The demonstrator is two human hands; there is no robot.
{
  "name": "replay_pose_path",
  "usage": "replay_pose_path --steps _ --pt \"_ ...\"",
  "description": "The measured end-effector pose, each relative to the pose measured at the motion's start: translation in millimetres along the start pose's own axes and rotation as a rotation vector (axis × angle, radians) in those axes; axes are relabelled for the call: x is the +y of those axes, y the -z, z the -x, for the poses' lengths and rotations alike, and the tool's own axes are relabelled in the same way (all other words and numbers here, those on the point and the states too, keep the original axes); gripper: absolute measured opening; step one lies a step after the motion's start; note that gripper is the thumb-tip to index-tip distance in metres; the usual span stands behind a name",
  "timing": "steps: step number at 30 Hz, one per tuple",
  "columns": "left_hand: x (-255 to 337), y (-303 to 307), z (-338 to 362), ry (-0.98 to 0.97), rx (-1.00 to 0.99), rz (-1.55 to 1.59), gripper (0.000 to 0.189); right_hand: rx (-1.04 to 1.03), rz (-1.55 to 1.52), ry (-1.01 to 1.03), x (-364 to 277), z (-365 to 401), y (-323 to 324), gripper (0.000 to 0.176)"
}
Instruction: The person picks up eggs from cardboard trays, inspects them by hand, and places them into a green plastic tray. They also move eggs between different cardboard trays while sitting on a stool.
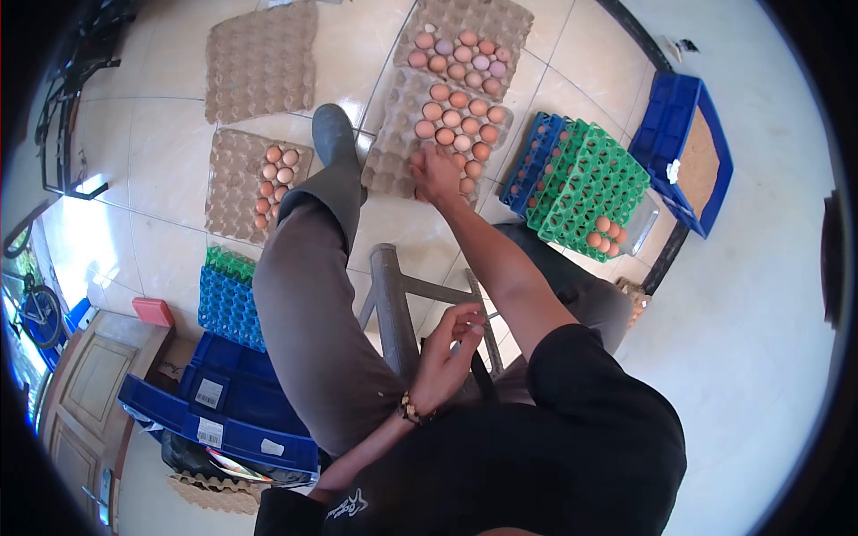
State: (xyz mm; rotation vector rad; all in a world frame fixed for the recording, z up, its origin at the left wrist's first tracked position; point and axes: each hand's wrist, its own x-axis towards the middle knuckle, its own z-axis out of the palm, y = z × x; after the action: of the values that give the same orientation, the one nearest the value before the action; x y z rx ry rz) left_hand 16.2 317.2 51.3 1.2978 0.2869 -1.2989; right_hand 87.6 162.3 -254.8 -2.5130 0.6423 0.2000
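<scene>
My right hand point(435, 175) reaches down to a grey pulp egg tray point(384, 147) on the floor. Its fingers are curled together, and whatever they hold is hidden under the hand. Brown eggs point(461, 142) sit in the right part of that tray, close beside the hand; the cups at its left are bare. My left hand point(445, 355) hovers above my lap by a grey metal stool frame point(391, 295). The fingers there are loosely bent and apart from the thumb, with nothing seen between them.
Another pulp tray point(509, 22) with eggs adjoins at the far end. Left lie a partly filled tray point(234, 170) and a bare tray point(259, 67). Stacked green plastic trays point(594, 179) stand right, near a blue crate point(657, 116). Blue trays point(228, 299) and a blue bin point(223, 393) stand left.
</scene>
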Motion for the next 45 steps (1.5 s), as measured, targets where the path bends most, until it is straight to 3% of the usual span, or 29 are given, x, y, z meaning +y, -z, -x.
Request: replay_pose_path --steps 8,12,15,17,20,23,28,32,35,38,41,45 --pt "-8.5 -9.0 -9.6 0.034 0.109 0.092 0.034 0.107 0.028 0.197 12.4 -16.0 -4.3 0.023" --pt "-14.7 -17.8 -10.3 -0.025 0.096 0.041 0.033 0.204 -0.028 0.214 14.6 2.8 83.9 0.015" --pt "-23.0 -24.7 -11.9 -0.023 0.079 -0.004 0.031 0.179 0.081 0.193 61.1 25.0 178.2 0.019" --pt "-29.7 -27.5 -12.4 -0.006 0.072 -0.045 0.030 0.223 0.022 0.047 122.8 38.7 224.0 0.024" --pt "-40.4 -31.7 -16.1 0.035 0.064 -0.104 0.029 -0.130 0.247 -0.449 207.1 67.4 302.9 0.030" --pt "-47.6 -35.8 -17.8 0.049 0.072 -0.150 0.029 -0.258 0.302 -0.515 234.2 110.1 339.3 0.036" --pt "-50.4 -34.6 -18.9 0.035 0.110 -0.282 0.029 -0.199 0.296 -0.454 265.3 132.4 294.4 0.043" --pt "-51.8 -32.6 -17.5 0.009 0.138 -0.339 0.029 -0.267 0.234 -0.421 258.5 128.8 312.0 0.043" --pt "-51.6 -32.7 -15.6 -0.035 0.113 -0.327 0.029 -0.235 -0.357 -0.584 242.3 140.9 342.8 0.038" --pt "-46.7 -37.6 -9.4 -0.085 0.035 -0.292 0.029 -0.341 -1.323 -0.564 211.7 168.8 370.5 0.036" --pt "-44.9 -40.9 -3.0 -0.096 -0.059 -0.194 0.035 -0.325 -1.538 -0.307 129.5 208.1 394.6 0.030" --pt "-39.0 -42.5 14.8 -0.019 -0.226 0.149 0.045 -0.174 -1.315 0.066 12.1 258.9 366.7 0.047"
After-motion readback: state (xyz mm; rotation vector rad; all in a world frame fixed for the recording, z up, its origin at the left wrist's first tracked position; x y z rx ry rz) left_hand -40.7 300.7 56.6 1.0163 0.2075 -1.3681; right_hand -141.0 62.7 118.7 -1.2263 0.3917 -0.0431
